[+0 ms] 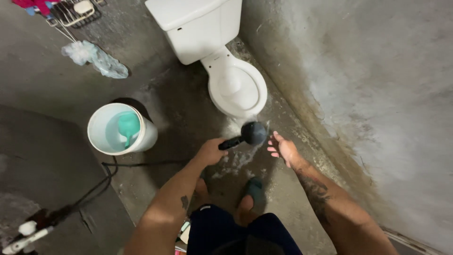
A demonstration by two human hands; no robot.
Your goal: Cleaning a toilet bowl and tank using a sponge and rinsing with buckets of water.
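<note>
- While the left hand (pixel 211 152) is closed round the handle of the round black shower head (pixel 253 132), the spray lands on the wet grey concrete floor (pixel 188 118) at the foot of the white ceramic toilet (pixel 236 85).
- Open and holding nothing, the right hand (pixel 283 148) sits just beside the head, fingers spread in the water.
- A foot in a dark sandal (pixel 255 191) stands directly below the spray (footing looks slippery, so a steady stance seems wise).
- Keeping the head low and angled at the toilet base would, I judge, limit splash toward the legs.
- To the left, a white plastic bucket holding a teal scoop (pixel 127 128) stands near, with a black hose (pixel 101 182) trailing beside it.
- On the right, the stained concrete wall (pixel 368 94) closes in tightly; open room lies mostly leftward.
- Farther off, a crumpled clear plastic bag (pixel 96 59) and a wire rack (pixel 73 13) hang on the left wall.
</note>
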